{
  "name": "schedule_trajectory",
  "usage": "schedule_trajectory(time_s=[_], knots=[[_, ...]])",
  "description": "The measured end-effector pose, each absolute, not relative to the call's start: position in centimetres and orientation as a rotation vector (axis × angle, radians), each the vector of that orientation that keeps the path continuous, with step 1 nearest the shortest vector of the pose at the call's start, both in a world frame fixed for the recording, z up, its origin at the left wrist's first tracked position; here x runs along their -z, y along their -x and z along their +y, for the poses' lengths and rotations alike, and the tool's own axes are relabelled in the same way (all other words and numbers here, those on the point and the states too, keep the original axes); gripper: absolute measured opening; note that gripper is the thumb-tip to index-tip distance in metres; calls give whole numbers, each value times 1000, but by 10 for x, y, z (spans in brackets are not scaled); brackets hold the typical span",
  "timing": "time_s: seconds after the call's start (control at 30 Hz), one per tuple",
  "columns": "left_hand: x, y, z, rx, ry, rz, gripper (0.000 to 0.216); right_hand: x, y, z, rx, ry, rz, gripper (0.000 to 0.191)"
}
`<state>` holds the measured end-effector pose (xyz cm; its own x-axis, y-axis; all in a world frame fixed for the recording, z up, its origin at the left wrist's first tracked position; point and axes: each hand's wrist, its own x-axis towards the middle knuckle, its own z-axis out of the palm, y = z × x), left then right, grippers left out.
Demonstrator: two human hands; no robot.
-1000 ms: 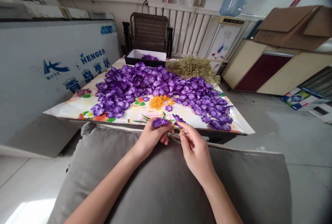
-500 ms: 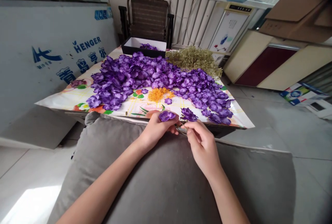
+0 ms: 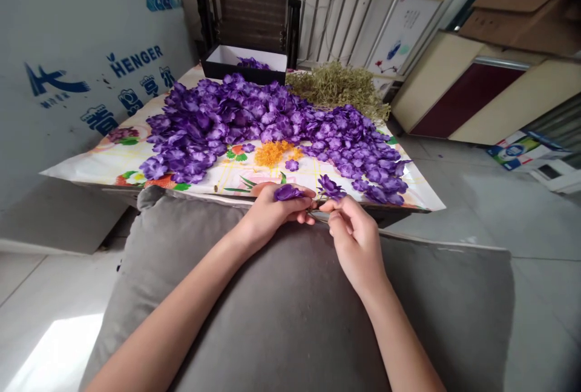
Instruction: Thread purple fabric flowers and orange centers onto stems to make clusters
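My left hand (image 3: 276, 207) is closed on a purple artificial flower (image 3: 288, 193), whose petals show above the thumb. With fingers pinched, my right hand (image 3: 351, 219) grips a thin stem (image 3: 320, 216) that runs between both hands. A second purple flower (image 3: 331, 187) stands just above my right fingertips; whether it sits on that same stem is hard to make out. Both hands are close together over a grey cushion (image 3: 290, 301), near the table's front edge. Beyond them lie a single small purple blossom (image 3: 292, 165) and a pile of orange stamens (image 3: 271, 153).
Heaps of purple petals (image 3: 190, 126) spread across the table with its floral cloth (image 3: 104, 162). Behind them stand a black box (image 3: 245, 71) with purple pieces inside and a bundle of dry green stems (image 3: 338, 86). A chair (image 3: 249, 5) is at the far side; a white freezer (image 3: 91, 35) is left.
The view has tilted down slightly, so the table and background sit higher. Both hands keep their grips, and the left-hand flower is turned a little more edge-on.
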<state>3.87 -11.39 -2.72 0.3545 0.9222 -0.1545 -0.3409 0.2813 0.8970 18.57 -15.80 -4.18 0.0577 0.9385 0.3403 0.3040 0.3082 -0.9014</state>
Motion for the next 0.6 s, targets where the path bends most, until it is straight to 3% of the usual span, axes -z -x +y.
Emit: schedule_trajectory(time_s=[0.37, 0.6], knots=[[21, -33, -114, -926, -902, 744, 11, 43, -184, -157, -981, 1175, -1192, 3], [27, -30, -116, -928, -1104, 760, 13, 38, -180, -157, -991, 1134, -1182, 8]])
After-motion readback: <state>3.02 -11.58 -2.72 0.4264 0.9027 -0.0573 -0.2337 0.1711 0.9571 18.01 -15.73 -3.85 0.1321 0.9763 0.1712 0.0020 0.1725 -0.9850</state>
